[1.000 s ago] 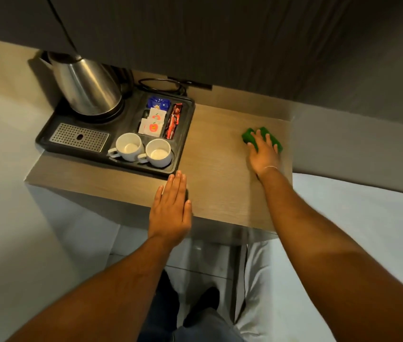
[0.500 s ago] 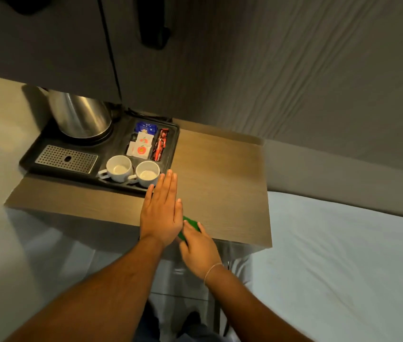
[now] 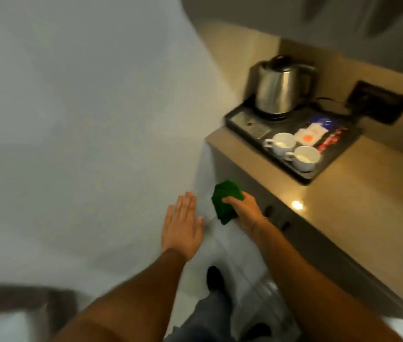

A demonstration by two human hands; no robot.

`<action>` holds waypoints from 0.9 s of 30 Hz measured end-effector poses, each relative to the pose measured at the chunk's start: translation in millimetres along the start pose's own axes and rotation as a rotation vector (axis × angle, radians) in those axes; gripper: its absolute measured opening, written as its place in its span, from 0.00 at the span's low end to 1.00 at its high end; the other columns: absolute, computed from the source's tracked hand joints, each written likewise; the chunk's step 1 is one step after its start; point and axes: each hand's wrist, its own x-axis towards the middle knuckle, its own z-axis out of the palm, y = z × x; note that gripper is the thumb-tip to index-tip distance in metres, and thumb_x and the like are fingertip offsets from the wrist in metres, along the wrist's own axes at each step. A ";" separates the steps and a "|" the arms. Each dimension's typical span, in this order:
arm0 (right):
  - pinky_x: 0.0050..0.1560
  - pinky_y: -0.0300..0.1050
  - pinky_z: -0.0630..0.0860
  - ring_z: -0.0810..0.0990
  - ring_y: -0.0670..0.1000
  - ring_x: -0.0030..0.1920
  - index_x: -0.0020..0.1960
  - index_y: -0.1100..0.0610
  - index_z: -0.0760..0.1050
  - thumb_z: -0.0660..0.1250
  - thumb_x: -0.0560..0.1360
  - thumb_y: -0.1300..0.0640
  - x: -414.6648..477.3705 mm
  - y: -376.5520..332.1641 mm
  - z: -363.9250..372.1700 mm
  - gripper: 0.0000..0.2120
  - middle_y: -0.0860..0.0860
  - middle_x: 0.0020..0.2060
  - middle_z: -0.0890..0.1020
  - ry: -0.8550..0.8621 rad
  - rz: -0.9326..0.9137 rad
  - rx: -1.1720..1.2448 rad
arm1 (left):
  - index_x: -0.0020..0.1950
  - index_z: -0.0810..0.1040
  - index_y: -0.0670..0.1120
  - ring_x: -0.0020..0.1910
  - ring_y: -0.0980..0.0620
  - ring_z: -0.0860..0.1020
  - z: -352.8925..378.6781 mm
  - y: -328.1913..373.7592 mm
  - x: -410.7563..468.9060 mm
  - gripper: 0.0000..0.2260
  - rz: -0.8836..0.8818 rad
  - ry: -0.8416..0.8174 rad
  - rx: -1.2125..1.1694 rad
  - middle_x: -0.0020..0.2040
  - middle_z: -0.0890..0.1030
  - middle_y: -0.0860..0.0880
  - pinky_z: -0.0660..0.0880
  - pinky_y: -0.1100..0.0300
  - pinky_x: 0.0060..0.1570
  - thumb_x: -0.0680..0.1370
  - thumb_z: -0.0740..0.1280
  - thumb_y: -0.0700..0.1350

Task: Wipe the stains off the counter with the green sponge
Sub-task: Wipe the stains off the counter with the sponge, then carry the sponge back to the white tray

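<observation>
My right hand (image 3: 243,211) is clamped on the sponge (image 3: 225,201), held in the air off the counter's (image 3: 343,201) near-left edge, not touching it. My left hand (image 3: 182,228) is flat, fingers apart, empty, just left of the sponge. The tray (image 3: 338,156) with kettle (image 3: 280,87) and cups (image 3: 282,143) sits far right. View blurred.

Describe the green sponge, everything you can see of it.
The green sponge is a dark green, flat pad with a rough, fibrous-looking surface, blurred by motion. It is off the counter, held in the air in front of the counter's near edge by the right hand, with the thumb across its face and the fingers behind it. It stands tilted, its lower corner pointing toward the floor. The open left hand is beside it, not touching it.
</observation>
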 end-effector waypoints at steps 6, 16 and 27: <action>0.62 0.55 0.83 0.83 0.60 0.61 0.66 0.58 0.77 0.71 0.77 0.62 -55.5 25.6 146.7 0.18 0.57 0.55 0.84 -0.372 -0.123 -0.381 | 0.89 0.41 0.51 0.87 0.51 0.38 -17.9 -100.7 -112.7 0.31 -0.332 0.032 0.022 0.89 0.41 0.51 0.41 0.48 0.86 0.86 0.39 0.60; 0.56 0.48 0.80 0.85 0.61 0.55 0.59 0.64 0.83 0.70 0.77 0.64 -177.7 147.1 364.2 0.12 0.62 0.53 0.87 -0.885 -0.336 -1.059 | 0.89 0.48 0.53 0.88 0.52 0.43 -23.3 -283.7 -336.9 0.29 -0.699 0.139 0.008 0.89 0.46 0.53 0.44 0.48 0.87 0.88 0.42 0.59; 0.66 0.43 0.78 0.83 0.50 0.59 0.67 0.52 0.84 0.71 0.80 0.63 -275.8 287.0 574.5 0.17 0.53 0.62 0.87 -1.051 -0.359 -1.112 | 0.88 0.50 0.49 0.88 0.51 0.46 20.9 -399.9 -476.3 0.29 -1.063 0.306 -0.232 0.89 0.50 0.49 0.46 0.45 0.87 0.87 0.43 0.56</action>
